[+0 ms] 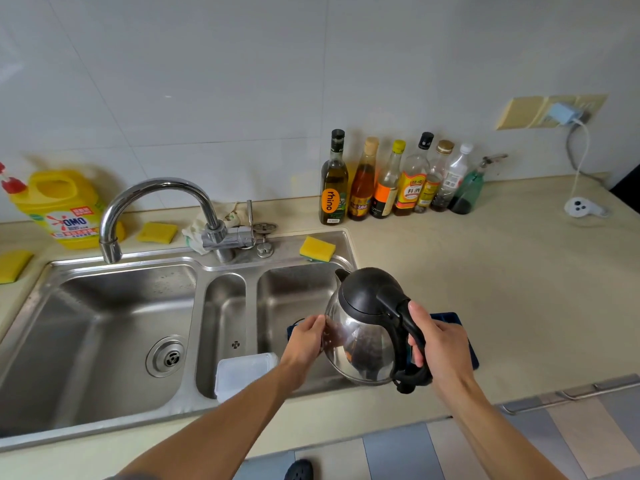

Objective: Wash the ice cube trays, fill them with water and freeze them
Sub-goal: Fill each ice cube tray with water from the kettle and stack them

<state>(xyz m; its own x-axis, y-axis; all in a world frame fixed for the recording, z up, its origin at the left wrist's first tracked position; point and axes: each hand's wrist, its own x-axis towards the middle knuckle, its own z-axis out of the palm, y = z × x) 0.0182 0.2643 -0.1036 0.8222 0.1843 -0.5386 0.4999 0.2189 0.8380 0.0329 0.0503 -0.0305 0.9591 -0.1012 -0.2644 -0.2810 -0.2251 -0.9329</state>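
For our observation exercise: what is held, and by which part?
A round steel kettle with black lid: right hand grips its black handle, left hand touches its side.

Blue ice tray [452, 318] mostly hidden, spanning right basin [298, 292] rim — white tray [242, 374] in middle basin [221, 306].
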